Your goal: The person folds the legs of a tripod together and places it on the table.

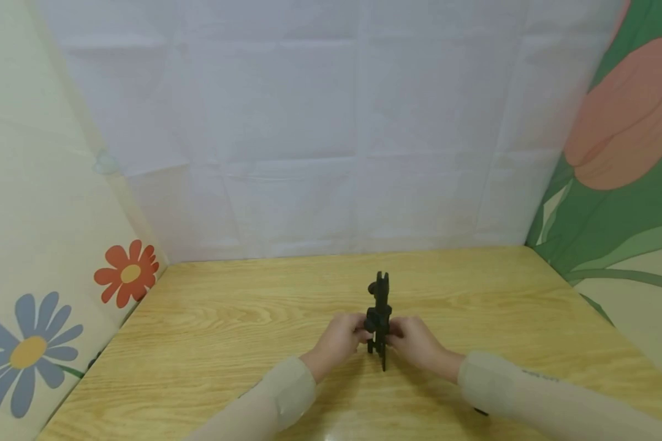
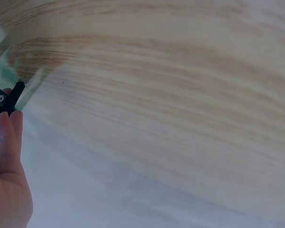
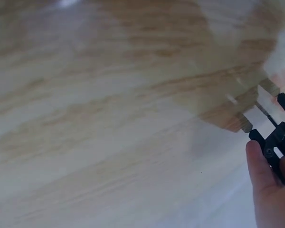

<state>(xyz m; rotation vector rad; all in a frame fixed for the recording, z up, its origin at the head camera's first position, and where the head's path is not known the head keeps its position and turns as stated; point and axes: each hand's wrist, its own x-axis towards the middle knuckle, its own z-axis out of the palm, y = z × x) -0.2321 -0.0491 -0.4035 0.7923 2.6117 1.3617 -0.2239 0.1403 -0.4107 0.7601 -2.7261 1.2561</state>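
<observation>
A black jointed stand (image 1: 382, 300) with knobs and slim legs is upright between my two hands, seen almost edge-on in the head view. My left hand (image 1: 339, 340) grips its left side near the lower knob. From the other side, my right hand (image 1: 419, 346) holds it with curled fingers. In the left wrist view, part of the stand (image 2: 1, 99) shows a round screw and a leg just beyond the fingertips; the rest is cut off. Dark prongs of the stand (image 3: 275, 137) stick out past my right fingers in the right wrist view.
The wood-grain table (image 1: 243, 306) reaches back to a creased white sheet (image 1: 292, 122). Flower-printed cloths hang at the left (image 1: 27, 184) and right (image 1: 634, 214). A small dark thing (image 1: 480, 411) lies below the right sleeve, partly covered by it.
</observation>
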